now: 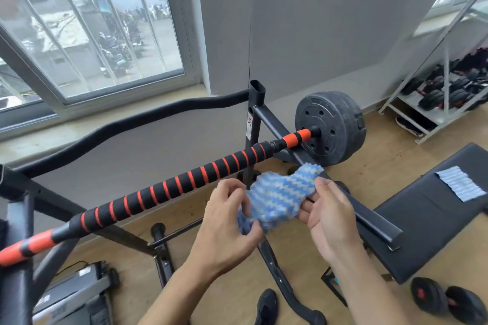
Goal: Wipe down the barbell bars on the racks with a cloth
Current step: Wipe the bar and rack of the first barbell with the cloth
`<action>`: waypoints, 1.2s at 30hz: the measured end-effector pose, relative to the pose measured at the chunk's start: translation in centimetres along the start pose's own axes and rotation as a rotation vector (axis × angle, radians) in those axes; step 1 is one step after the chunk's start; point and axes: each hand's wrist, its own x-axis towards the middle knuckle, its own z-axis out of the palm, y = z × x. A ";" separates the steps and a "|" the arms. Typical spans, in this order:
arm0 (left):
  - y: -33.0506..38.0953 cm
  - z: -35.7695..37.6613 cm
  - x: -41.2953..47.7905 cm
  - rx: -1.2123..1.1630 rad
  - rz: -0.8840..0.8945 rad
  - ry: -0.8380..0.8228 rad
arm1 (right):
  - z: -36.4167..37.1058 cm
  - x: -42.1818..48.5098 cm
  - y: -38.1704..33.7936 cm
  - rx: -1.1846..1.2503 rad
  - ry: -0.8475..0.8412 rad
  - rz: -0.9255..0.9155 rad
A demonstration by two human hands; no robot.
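Both hands are holding the cloth [277, 200] just in front of the bar [169, 190], not touching it. The left hand [227, 219] is pinching the cloth's lower left corner with curled fingers. The right hand [327, 216] is gripping the right edge, thumb on top and fingers underneath. The cloth is hanging bunched between them, so the step in hand is probably arranging it before the wipe.

To do this well, the cloth is best folded into a flat pad and wrapped around the bar, with one hand closing over it. The hand should then be sliding along the striped foam from end to end, turning a little so the underside is being cleaned too. The foam will likely be dragging on the cloth, so short firm strokes are the safer choice.

The rack [257, 103] is carrying the bar, which has a plate [330, 126] on its far end. A shelf [446, 66] by the wall is holding dark dumbbells [435, 97]; what else is lying there is too blurred to tell. A second cloth [458, 186] is lying flat on the bench [422, 219].
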 end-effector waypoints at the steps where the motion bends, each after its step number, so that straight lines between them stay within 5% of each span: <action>1: 0.3 -0.1 0.1 -0.045 -0.001 -0.021 | 0.2 0.0 0.0 -0.028 -0.018 0.003; 4: 1.6 0.3 1.0 -0.086 0.016 -0.094 | 1.0 -0.4 0.0 -0.059 -0.058 0.026; 13: 2.9 1.4 3.1 0.033 0.055 0.144 | 0.7 -0.4 -0.5 0.040 -0.273 0.114; 18: 3.3 2.0 4.5 -0.185 -0.062 0.000 | 0.8 -0.8 0.5 -0.116 -0.449 0.217; 27: 1.5 0.6 3.8 -0.564 -0.310 -0.184 | 0.3 1.1 -0.9 -0.416 -0.353 0.054; 36: 1.6 0.2 3.6 -0.628 -0.327 -0.034 | -0.6 2.3 -2.7 -1.073 -0.340 -0.376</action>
